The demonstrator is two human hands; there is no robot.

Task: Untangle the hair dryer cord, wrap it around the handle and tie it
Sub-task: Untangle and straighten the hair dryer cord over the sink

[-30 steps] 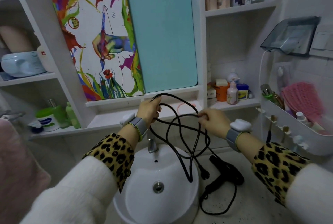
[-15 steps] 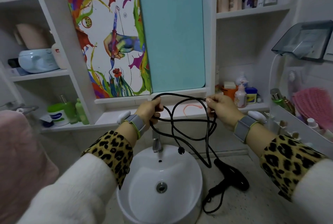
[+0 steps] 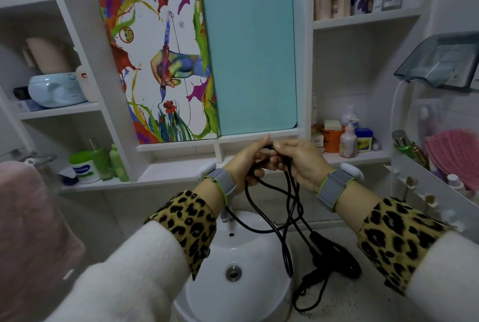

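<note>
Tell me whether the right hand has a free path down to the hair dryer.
Probably yes: the hair dryer lies uncovered beside the sink, below the right hand, which must release the cord first.

Soft, even indoor light with faint shadows; wide-angle bending at the edges, slight overall blur.
</note>
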